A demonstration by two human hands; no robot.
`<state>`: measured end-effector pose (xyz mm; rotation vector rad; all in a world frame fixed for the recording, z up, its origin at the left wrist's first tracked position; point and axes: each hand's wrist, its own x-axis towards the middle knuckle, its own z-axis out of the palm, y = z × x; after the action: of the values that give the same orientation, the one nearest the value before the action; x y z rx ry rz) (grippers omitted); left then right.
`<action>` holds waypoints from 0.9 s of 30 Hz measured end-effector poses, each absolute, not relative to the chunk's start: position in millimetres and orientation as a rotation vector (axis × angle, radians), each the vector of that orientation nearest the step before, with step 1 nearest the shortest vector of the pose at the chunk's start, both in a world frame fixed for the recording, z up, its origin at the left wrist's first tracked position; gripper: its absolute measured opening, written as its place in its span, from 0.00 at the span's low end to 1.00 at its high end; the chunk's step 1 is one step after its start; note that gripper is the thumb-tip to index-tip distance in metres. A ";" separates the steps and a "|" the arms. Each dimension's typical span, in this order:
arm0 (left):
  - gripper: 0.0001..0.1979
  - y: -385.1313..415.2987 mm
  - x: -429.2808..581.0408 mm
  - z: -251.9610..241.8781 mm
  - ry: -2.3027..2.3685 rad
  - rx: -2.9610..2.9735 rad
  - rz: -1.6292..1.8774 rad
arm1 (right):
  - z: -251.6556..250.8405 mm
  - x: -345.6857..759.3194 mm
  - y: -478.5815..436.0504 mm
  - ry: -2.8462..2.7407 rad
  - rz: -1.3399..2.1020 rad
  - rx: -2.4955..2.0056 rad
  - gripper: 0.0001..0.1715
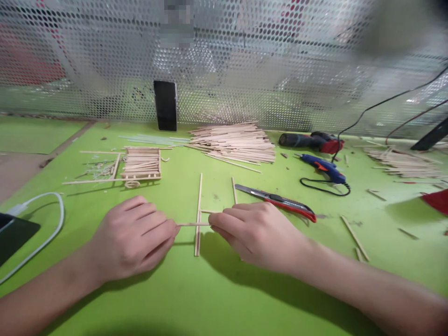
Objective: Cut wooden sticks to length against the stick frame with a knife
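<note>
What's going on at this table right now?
A person holds a thin stick between both hands, the left hand pinching one end and the right hand the other. From here it crosses over a longer stick on the green table. Just beyond the right hand lies a red utility knife, with a blue glue gun farther back. A small stick-built cart stands beyond the left hand.

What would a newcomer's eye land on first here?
Probably the left hand and right hand, front and centre, holding a thin stick between them over the bright green table. Next, the small cart-like stick frame beyond the left hand, and the heap of sticks near the perforated screen.
</note>
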<state>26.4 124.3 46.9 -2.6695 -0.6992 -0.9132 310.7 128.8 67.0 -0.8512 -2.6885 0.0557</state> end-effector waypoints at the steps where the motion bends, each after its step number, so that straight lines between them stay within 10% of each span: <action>1: 0.08 124.5 26.3 48.0 -0.686 -2.673 -0.916 | 65.9 309.7 127.7 -2.677 0.053 -0.850 0.14; 18: 0.19 142.5 6.8 52.1 -1.240 -2.776 -1.515 | 61.4 321.4 140.2 -2.473 -0.092 -0.756 0.10; 27: 0.19 162.6 -11.9 36.3 -1.465 -2.739 -0.598 | 66.5 331.7 150.9 -2.475 -0.179 -0.713 0.06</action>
<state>-11.9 162.6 36.3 -2.7388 -1.4649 -0.5982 331.7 150.9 66.5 -0.7128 -2.4752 -0.1793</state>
